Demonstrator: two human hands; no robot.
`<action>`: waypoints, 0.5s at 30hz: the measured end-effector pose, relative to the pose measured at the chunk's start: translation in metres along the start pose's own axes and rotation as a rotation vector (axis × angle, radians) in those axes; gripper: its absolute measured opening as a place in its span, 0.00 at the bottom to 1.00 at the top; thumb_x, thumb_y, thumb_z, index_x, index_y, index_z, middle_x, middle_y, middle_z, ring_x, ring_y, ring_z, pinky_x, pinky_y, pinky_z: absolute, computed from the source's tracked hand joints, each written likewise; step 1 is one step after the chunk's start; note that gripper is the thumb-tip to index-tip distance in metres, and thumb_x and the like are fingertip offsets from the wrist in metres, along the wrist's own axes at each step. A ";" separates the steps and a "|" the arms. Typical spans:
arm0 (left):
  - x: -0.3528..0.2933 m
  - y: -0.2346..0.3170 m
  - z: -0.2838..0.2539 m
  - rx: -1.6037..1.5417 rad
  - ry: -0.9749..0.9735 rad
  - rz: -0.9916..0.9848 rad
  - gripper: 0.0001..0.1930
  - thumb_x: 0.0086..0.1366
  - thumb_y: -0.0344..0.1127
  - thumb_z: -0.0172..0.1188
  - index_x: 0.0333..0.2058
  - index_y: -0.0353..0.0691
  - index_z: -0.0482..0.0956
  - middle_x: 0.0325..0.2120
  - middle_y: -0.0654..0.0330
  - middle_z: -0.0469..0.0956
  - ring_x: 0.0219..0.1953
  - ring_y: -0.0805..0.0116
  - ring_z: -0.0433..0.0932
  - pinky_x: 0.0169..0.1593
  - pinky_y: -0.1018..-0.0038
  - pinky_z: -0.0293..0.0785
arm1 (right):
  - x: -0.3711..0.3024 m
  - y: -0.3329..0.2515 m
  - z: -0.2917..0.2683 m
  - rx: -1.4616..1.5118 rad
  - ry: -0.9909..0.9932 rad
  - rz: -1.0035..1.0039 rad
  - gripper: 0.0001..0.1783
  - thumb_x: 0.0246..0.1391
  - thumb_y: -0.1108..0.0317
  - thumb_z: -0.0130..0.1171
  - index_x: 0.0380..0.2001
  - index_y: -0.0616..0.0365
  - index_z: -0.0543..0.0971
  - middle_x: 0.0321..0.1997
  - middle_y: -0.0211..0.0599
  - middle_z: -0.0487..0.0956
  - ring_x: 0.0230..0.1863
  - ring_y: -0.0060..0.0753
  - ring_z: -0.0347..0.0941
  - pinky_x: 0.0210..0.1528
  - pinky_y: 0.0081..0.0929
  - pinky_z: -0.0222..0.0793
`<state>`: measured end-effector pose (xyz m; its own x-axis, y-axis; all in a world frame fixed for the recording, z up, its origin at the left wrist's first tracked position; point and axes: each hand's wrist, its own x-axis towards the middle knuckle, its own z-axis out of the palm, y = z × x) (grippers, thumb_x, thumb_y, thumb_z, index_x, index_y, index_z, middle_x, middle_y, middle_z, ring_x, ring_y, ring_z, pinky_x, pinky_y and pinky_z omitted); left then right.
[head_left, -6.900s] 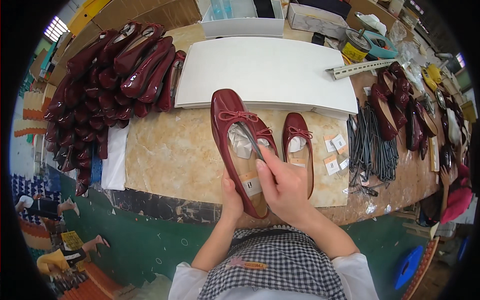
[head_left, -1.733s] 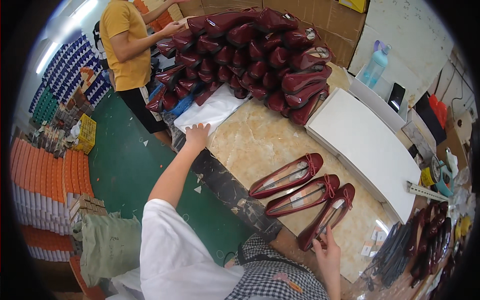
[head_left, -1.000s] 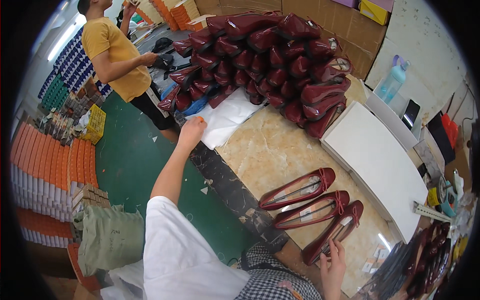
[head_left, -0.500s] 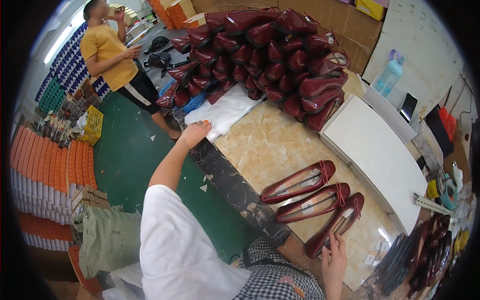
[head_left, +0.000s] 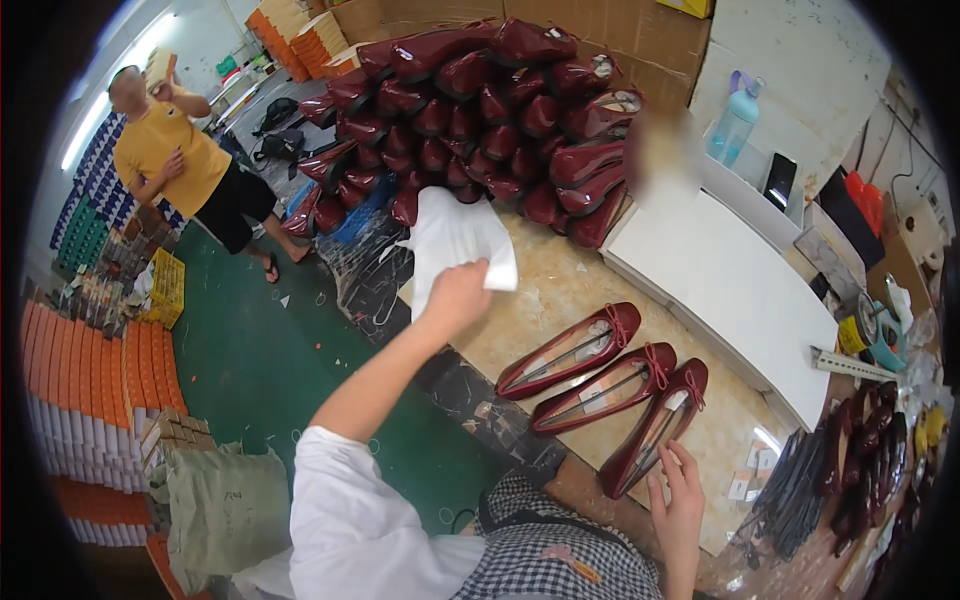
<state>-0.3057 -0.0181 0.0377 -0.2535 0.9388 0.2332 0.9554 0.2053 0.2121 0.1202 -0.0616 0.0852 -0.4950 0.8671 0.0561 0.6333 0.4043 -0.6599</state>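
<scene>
Beige tabletop [head_left: 545,278] spreads between shoe pile [head_left: 465,125] and three burgundy flats [head_left: 603,391]; dark edge [head_left: 455,385] above green floor [head_left: 250,370]. Left hand [head_left: 458,296], arm [head_left: 378,388] outstretched, grips white paper [head_left: 455,235] by pile; right hand [head_left: 680,495] loosely spread beside nearest flat [head_left: 652,435].

Bright, fisheye-bent, black at edges.

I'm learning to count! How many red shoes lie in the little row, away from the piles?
3: the left shoe, the middle shoe, and the right shoe, beside the right hand. None looks hidden in that row.
</scene>
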 end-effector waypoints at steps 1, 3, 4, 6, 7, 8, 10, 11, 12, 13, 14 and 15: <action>-0.009 0.017 0.005 -0.061 -0.027 0.042 0.11 0.52 0.33 0.54 0.34 0.33 0.74 0.26 0.42 0.78 0.29 0.46 0.79 0.36 0.55 0.75 | -0.003 -0.004 -0.003 -0.005 -0.002 -0.014 0.23 0.51 0.77 0.56 0.54 0.61 0.73 0.57 0.45 0.70 0.51 0.43 0.73 0.47 0.31 0.71; -0.028 0.058 0.006 -0.159 -0.125 0.123 0.10 0.53 0.33 0.54 0.31 0.33 0.74 0.24 0.42 0.78 0.28 0.44 0.78 0.35 0.54 0.75 | -0.005 -0.005 -0.007 0.008 -0.010 -0.011 0.24 0.51 0.77 0.57 0.54 0.61 0.73 0.57 0.46 0.70 0.53 0.46 0.72 0.50 0.32 0.70; -0.033 0.083 -0.006 -0.195 -0.199 0.166 0.09 0.53 0.33 0.54 0.30 0.33 0.75 0.23 0.42 0.78 0.27 0.44 0.78 0.35 0.54 0.74 | -0.008 -0.004 -0.009 0.028 -0.013 0.010 0.25 0.50 0.76 0.59 0.54 0.61 0.72 0.57 0.47 0.70 0.53 0.48 0.71 0.52 0.34 0.69; -0.041 0.108 -0.039 -0.254 -0.197 0.149 0.09 0.53 0.33 0.54 0.29 0.33 0.75 0.22 0.43 0.77 0.28 0.43 0.78 0.35 0.55 0.74 | -0.011 -0.007 -0.014 0.051 -0.011 -0.007 0.30 0.47 0.74 0.63 0.57 0.61 0.70 0.58 0.49 0.69 0.56 0.50 0.69 0.55 0.35 0.67; -0.043 0.114 -0.057 -0.280 -0.205 0.169 0.09 0.53 0.33 0.54 0.31 0.34 0.75 0.23 0.44 0.78 0.28 0.44 0.78 0.35 0.55 0.73 | -0.007 -0.013 -0.019 0.046 0.001 -0.039 0.34 0.46 0.73 0.65 0.59 0.61 0.67 0.60 0.50 0.67 0.58 0.50 0.67 0.57 0.36 0.66; -0.045 0.121 -0.076 -0.307 -0.213 0.188 0.10 0.53 0.33 0.54 0.33 0.35 0.75 0.24 0.45 0.78 0.29 0.44 0.78 0.35 0.56 0.73 | -0.001 -0.019 -0.024 0.039 0.012 -0.071 0.38 0.44 0.71 0.67 0.60 0.62 0.65 0.61 0.50 0.66 0.60 0.51 0.65 0.59 0.37 0.64; -0.055 0.139 -0.118 -0.536 -0.420 0.346 0.09 0.52 0.34 0.54 0.30 0.34 0.75 0.22 0.44 0.77 0.28 0.45 0.78 0.34 0.57 0.72 | 0.016 -0.034 -0.032 0.123 0.030 -0.218 0.54 0.36 0.64 0.73 0.66 0.62 0.55 0.65 0.52 0.61 0.66 0.51 0.58 0.66 0.39 0.55; -0.060 0.146 -0.135 -0.652 -0.527 0.423 0.10 0.52 0.34 0.55 0.29 0.33 0.75 0.21 0.44 0.77 0.28 0.45 0.78 0.34 0.58 0.72 | 0.027 -0.046 -0.037 0.174 0.027 -0.280 0.58 0.34 0.62 0.74 0.66 0.61 0.52 0.66 0.52 0.59 0.67 0.51 0.56 0.68 0.41 0.51; -0.066 0.152 -0.146 -0.694 -0.700 0.446 0.10 0.51 0.33 0.55 0.31 0.32 0.75 0.21 0.45 0.77 0.27 0.49 0.79 0.33 0.62 0.71 | 0.039 -0.058 -0.041 0.221 0.027 -0.344 0.62 0.32 0.59 0.76 0.67 0.61 0.50 0.67 0.52 0.57 0.68 0.50 0.54 0.69 0.42 0.47; -0.068 0.164 -0.158 -0.744 -0.816 0.494 0.10 0.52 0.32 0.56 0.31 0.31 0.75 0.21 0.45 0.76 0.27 0.50 0.78 0.33 0.63 0.71 | 0.047 -0.066 -0.045 0.224 0.033 -0.406 0.63 0.30 0.58 0.76 0.68 0.61 0.49 0.67 0.52 0.59 0.68 0.50 0.55 0.70 0.43 0.46; -0.067 0.173 -0.167 -0.789 -0.929 0.535 0.10 0.52 0.31 0.56 0.31 0.31 0.75 0.21 0.45 0.76 0.26 0.52 0.78 0.32 0.65 0.71 | 0.054 -0.073 -0.048 0.230 0.035 -0.474 0.65 0.29 0.57 0.76 0.68 0.60 0.48 0.66 0.52 0.60 0.67 0.49 0.56 0.70 0.44 0.45; -0.060 0.174 -0.169 -0.657 -0.988 0.636 0.12 0.53 0.31 0.56 0.36 0.31 0.76 0.25 0.49 0.79 0.29 0.60 0.79 0.35 0.69 0.72 | 0.055 -0.075 -0.052 0.309 -0.066 -0.414 0.62 0.30 0.60 0.75 0.68 0.59 0.51 0.62 0.53 0.66 0.67 0.48 0.58 0.70 0.47 0.45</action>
<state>-0.1501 -0.0859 0.2209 0.6836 0.6832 -0.2567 0.5461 -0.2454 0.8009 0.0768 -0.0290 0.1767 -0.7096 0.6284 0.3186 0.1763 0.5962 -0.7832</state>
